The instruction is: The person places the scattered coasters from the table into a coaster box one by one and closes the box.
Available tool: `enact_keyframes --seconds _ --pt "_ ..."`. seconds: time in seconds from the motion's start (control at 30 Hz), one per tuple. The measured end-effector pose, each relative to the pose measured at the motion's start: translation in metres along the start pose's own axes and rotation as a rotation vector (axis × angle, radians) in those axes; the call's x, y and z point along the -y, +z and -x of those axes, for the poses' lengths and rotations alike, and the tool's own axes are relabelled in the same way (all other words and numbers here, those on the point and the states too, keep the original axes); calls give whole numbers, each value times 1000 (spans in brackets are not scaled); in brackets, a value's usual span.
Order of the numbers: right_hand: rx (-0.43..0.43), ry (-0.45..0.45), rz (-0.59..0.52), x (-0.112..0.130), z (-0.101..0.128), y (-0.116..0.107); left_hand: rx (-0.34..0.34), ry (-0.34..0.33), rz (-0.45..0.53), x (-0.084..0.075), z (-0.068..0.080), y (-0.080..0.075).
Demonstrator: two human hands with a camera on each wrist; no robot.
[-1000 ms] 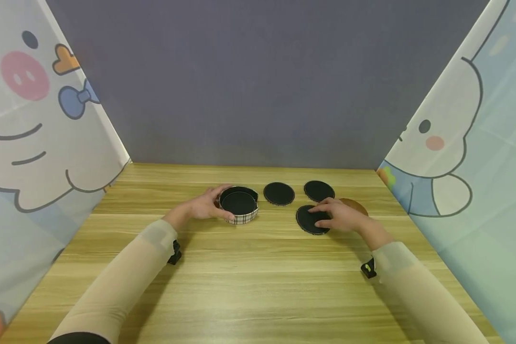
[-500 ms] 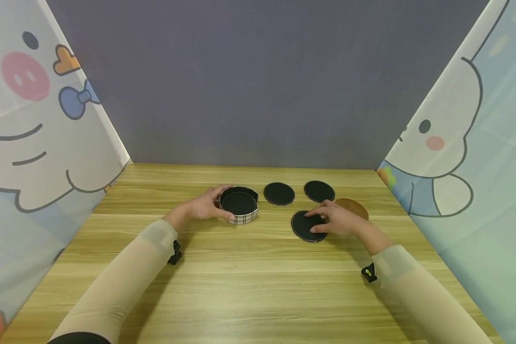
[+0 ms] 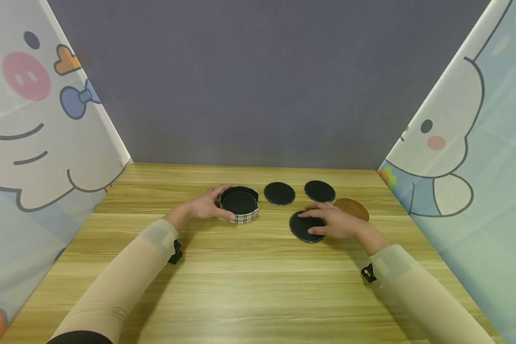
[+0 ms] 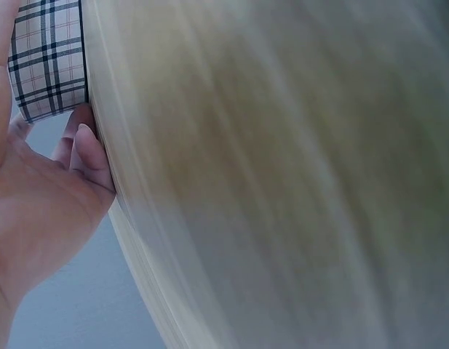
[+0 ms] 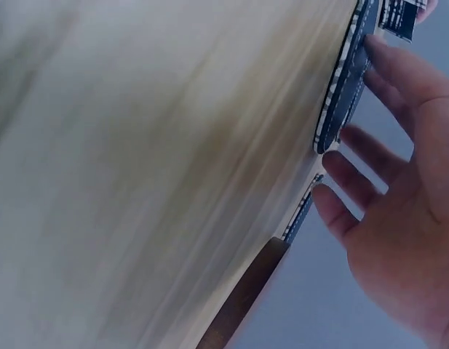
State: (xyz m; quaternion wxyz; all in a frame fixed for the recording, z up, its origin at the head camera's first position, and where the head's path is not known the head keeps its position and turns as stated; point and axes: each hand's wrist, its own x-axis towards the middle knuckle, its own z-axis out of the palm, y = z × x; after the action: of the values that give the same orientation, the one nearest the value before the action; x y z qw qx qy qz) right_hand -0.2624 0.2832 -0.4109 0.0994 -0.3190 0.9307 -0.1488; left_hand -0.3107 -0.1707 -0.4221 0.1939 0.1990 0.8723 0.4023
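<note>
I have the left hand (image 3: 205, 205) gripping the plaid holder (image 3: 246, 218) while the right hand (image 3: 335, 222), loosely spread and holding nothing, touches the round front coaster (image 3: 300, 228) nearest it, flat on the table (image 3: 258, 286), right of the holder and slightly closer in.

Grey backdrop (image 3: 258, 86) between cartoon panels (image 3: 30, 160)

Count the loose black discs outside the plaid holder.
3: front disc, partly covered by the right hand; middle disc, just right of the plaid holder; far-right disc, behind that hand. Any stacked underneath would be hidden.
</note>
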Motion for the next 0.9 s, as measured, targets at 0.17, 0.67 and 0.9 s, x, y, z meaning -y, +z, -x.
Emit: enact_keyframes --seconds 0.17,0.67,0.9 --pt "64 16 -54 0 1 0 5 1 -9 0 -1 0" --pt "66 36 -68 4 -2 1 -7 -8 12 0 0 0" --pt "45 35 -55 4 -5 3 -2 -10 15 1 -1 0"
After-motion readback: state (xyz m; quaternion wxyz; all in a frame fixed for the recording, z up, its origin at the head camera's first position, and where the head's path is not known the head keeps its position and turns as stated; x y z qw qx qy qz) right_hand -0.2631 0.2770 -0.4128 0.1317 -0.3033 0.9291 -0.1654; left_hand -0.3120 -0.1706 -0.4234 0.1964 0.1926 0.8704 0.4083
